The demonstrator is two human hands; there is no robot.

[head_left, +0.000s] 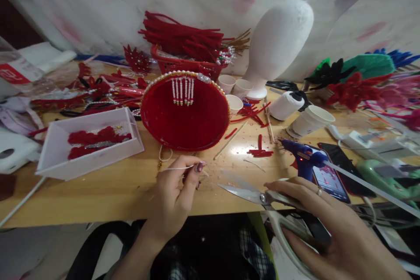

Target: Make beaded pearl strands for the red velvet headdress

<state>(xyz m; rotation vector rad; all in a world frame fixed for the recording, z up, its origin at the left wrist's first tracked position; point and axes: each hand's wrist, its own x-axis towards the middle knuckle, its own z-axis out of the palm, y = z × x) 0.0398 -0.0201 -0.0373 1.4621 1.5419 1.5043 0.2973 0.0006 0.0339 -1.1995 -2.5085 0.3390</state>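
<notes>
My left hand (179, 192) is closed in a pinch on a thin white cord (179, 168), just in front of a red, bowl-shaped headpiece (187, 124). Pearls and gold trim run round the headpiece's rim, and short bead strands (182, 91) hang inside its top. In my right hand (315, 210) are scissors (262, 197) with pale handles. Their blades are parted and point left toward the cord, apart from it. A loop of pale cord (166, 154) lies under the headpiece's lower edge.
Left stands a white box (95, 162) with red pieces. Behind are a red basket (190, 64) of red stems and a white foam head (278, 39). At right are paper cups (311, 121), a thread spool (286, 106), a blue glue gun (303, 157) and a phone (331, 180).
</notes>
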